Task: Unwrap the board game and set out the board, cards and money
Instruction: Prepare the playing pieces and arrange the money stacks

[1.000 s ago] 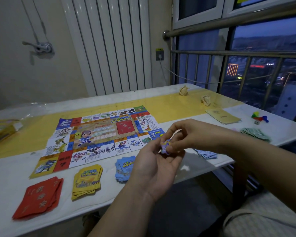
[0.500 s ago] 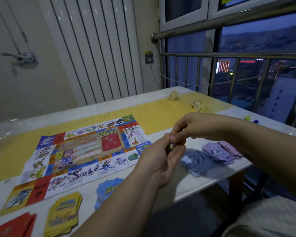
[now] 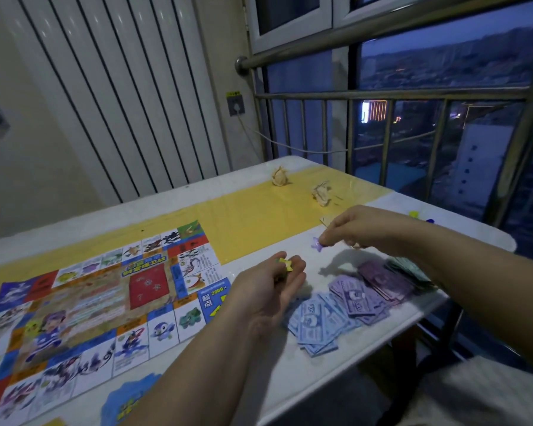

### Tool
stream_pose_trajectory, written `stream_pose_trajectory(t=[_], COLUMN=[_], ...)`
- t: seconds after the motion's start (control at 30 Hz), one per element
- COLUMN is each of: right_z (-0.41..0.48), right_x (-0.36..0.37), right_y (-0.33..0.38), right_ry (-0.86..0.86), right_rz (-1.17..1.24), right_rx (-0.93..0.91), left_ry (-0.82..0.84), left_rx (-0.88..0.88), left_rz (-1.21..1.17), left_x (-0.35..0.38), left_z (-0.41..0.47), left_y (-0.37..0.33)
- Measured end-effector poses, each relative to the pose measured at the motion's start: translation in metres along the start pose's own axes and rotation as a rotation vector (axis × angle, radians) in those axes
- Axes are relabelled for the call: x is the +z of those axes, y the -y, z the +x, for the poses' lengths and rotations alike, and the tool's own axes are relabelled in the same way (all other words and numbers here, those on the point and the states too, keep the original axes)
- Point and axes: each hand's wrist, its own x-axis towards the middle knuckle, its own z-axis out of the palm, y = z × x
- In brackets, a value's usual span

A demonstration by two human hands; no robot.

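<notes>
Head view: the right grip (image 3: 356,230) pinches a small purple star-shaped token (image 3: 317,243) at its fingertips, above the glossy white counter (image 3: 290,373). The left grip (image 3: 268,290), nearer the person, curls round a yellow star-shaped token (image 3: 285,264). Just beneath both grips, thin paper money lies fanned: blue notes (image 3: 314,329) and purple notes (image 3: 362,292). Left of the left grip, the flat printed board (image 3: 105,302) lies unfolded.

Bare left hand (image 3: 265,293) and right hand (image 3: 360,227), forearms uncovered to the frame edge; pale cloth (image 3: 474,401) covers the lap at lower right.
</notes>
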Motion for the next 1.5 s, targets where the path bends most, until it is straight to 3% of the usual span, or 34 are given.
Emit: stream_pose_trajectory(t=[0.17, 0.27, 0.3, 0.37, 0.43, 0.57, 0.9, 1.1, 1.27, 1.5], right_z=[0.007, 0.014, 0.016, 0.014, 0.008, 0.0, 0.009, 0.013, 0.014, 0.016], right_x=[0.013, 0.02, 0.02, 0.018, 0.014, 0.013, 0.004, 0.003, -0.007, -0.017], right_y=[-0.007, -0.011, -0.012, -0.006, 0.007, 0.019, 0.008, 0.006, 0.003, -0.034], right_ry=[0.108, 0.037, -0.027, -0.117, -0.059, 0.16, 0.2, 0.123, 0.018, -0.017], right_rz=[-0.362, -0.569, -0.576, -0.367, -0.128, -0.022, 0.232, 0.181, 0.01, -0.32], right_rx=[-0.008, -0.02, -0.065, -0.184, -0.214, -0.173, 0.007, -0.019, -0.117, -0.049], left_ry=[-0.017, 0.002, 0.011, 0.021, 0.035, 0.092, 0.16, 0.201, 0.205, 0.156], left_rx=[0.02, 0.023, 0.019, 0.005, -0.016, -0.065, -0.244, -0.245, -0.142, -0.107], left_rz=[0.102, 0.138, 0.155, 0.194, 0.226, 0.24, -0.006, 0.053, 0.223, 0.328], left_x=[-0.004, -0.008, -0.009, -0.011, -0.011, -0.003, 0.008, 0.014, 0.02, 0.009], left_z=[0.006, 0.008, 0.008, 0.01, 0.011, 0.012, 0.014, 0.018, 0.029, 0.038], left_y=[-0.001, -0.005, -0.007, -0.01, -0.012, -0.014, -0.021, -0.021, -0.012, -0.014])
